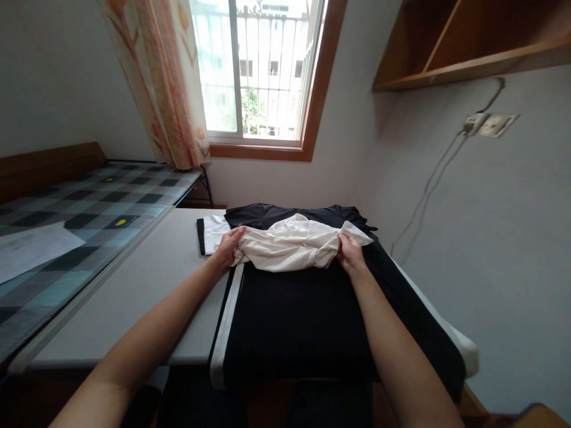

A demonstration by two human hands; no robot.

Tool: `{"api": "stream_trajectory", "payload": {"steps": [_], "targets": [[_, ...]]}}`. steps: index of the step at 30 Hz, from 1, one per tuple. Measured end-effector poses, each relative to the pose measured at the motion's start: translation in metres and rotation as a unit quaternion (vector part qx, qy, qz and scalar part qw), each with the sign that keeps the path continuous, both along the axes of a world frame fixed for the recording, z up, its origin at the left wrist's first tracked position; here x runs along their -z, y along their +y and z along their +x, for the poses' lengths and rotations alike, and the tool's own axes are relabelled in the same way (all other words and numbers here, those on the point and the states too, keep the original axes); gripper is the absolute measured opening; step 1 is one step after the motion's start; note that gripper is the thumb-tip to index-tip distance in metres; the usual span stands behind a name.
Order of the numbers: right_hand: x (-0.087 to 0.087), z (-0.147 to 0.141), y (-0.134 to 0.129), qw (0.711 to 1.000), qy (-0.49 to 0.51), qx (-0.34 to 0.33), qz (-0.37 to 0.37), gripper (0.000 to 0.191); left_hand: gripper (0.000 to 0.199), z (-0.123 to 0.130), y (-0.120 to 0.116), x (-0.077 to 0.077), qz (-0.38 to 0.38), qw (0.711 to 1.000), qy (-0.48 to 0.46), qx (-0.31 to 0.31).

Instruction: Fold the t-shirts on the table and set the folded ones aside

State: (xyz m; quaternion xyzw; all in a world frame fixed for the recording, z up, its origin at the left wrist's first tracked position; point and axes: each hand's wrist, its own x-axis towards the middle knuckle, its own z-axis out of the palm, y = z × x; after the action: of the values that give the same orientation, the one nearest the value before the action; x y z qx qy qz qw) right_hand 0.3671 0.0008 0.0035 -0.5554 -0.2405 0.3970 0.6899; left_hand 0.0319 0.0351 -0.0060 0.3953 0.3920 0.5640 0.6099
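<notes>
- Your left hand [231,245], at 11 o'clock, has its grip closed on the near-left end of the white garment [292,244], fabric pinched between thumb and fingers.
- Your right hand [351,254], at 1 o'clock, has its grip pinching the same cloth toward its right end, a pointed corner sticking out past the fingers.
- The white garment spans crumpled between your hands at 12 o'clock, over the black garment [298,321]; you cannot tell whether its middle is lifted clear.
- The black garment covers the right part of the counter [165,267], with a white stripe down its left side.
- A white sleeve with a black edge [215,229] lies just beyond your left hand.
- At 9 o'clock, a paper sheet [38,248] rests on the checked mattress [134,199].
</notes>
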Motion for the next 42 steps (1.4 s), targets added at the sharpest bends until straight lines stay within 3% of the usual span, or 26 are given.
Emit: {"api": "stream_trajectory", "payload": {"steps": [3, 6, 9, 13, 17, 20, 23, 26, 30, 36, 39, 42], "targets": [[0.003, -0.003, -0.002, 0.994, -0.101, -0.034, 0.015, 0.045, 0.053, -0.001, -0.005, -0.004, 0.049, 0.995, 0.067, 0.054], [0.006, -0.001, -0.003, 0.97, -0.234, -0.061, 0.035, 0.048, 0.06, 0.0, -0.01, -0.007, 0.113, 0.974, 0.168, 0.101], [0.007, 0.007, -0.002, 0.936, -0.35, -0.006, 0.036, 0.035, 0.045, 0.001, -0.01, -0.005, 0.158, 0.955, 0.248, 0.05], [0.007, 0.016, -0.003, 0.901, -0.427, 0.082, 0.011, 0.025, 0.031, 0.001, -0.006, 0.0, 0.186, 0.943, 0.271, -0.051], [0.001, 0.009, -0.01, 0.845, -0.52, 0.124, 0.008, 0.028, 0.035, 0.002, -0.005, 0.002, 0.192, 0.941, 0.271, -0.063], [-0.005, -0.003, -0.017, 0.797, -0.597, 0.09, 0.039, 0.021, 0.035, 0.003, -0.006, 0.003, 0.186, 0.944, 0.272, -0.036], [-0.005, -0.015, -0.019, 0.754, -0.655, 0.019, 0.044, 0.031, 0.035, 0.004, -0.006, 0.004, 0.187, 0.94, 0.284, -0.03], [0.003, -0.02, -0.016, 0.736, -0.675, -0.052, 0.001, 0.04, 0.034, 0.004, -0.005, 0.006, 0.192, 0.937, 0.291, -0.031], [0.013, -0.02, -0.008, 0.773, -0.629, -0.067, -0.047, 0.04, 0.034, 0.004, -0.005, 0.006, 0.19, 0.939, 0.286, -0.026], [0.004, -0.016, -0.007, 0.883, -0.464, -0.055, -0.035, 0.034, 0.038, 0.004, -0.003, 0.01, 0.179, 0.947, 0.266, -0.03], [-0.001, -0.007, -0.006, 0.931, -0.364, 0.012, 0.029, 0.033, 0.041, 0.004, -0.001, 0.01, 0.176, 0.953, 0.245, -0.033], [-0.002, 0.006, 0.001, 0.955, -0.262, 0.122, 0.066, 0.027, 0.042, 0.004, -0.002, 0.004, 0.189, 0.952, 0.232, -0.056]]}}
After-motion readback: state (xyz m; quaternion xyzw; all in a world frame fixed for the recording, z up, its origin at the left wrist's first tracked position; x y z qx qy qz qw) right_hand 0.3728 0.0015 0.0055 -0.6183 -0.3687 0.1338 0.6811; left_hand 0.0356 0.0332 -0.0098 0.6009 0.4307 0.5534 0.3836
